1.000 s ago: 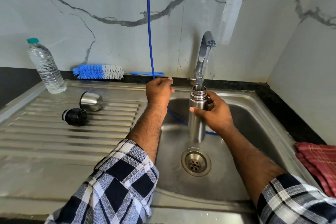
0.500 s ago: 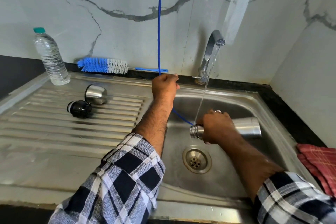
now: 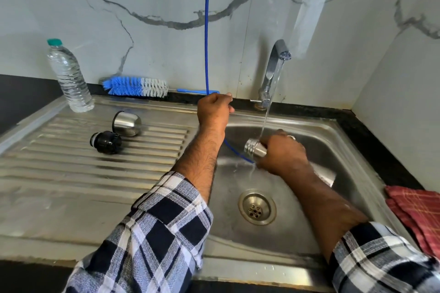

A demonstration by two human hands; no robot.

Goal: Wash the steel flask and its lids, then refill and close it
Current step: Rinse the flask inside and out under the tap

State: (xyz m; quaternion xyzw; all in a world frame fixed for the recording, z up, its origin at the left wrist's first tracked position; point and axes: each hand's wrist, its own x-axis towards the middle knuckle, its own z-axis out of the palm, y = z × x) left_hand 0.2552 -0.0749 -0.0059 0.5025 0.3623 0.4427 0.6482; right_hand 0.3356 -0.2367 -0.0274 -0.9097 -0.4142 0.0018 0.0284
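My right hand [image 3: 282,153] grips the steel flask [image 3: 256,147] over the sink basin [image 3: 316,135]. The flask lies tipped on its side, open mouth pointing left, its base [image 3: 325,173] blurred behind my wrist. Water runs from the tap [image 3: 273,66] onto the flask's neck and falls on toward the drain [image 3: 257,207]. My left hand [image 3: 214,108] is curled around the thin blue hose [image 3: 206,31] near the sink's back edge. The steel cup lid [image 3: 127,123] and the black stopper lid [image 3: 106,142] lie on the drainboard [image 3: 71,173].
A blue and white bottle brush [image 3: 135,87] lies along the back wall. A clear plastic water bottle [image 3: 69,76] stands at the drainboard's back left corner. A red checked cloth [image 3: 419,211] lies on the counter right of the sink.
My right hand turned the flask from upright under the tap to lying on its side, lower in the basin. Water now spills off its neck. My left hand stayed on the hose.
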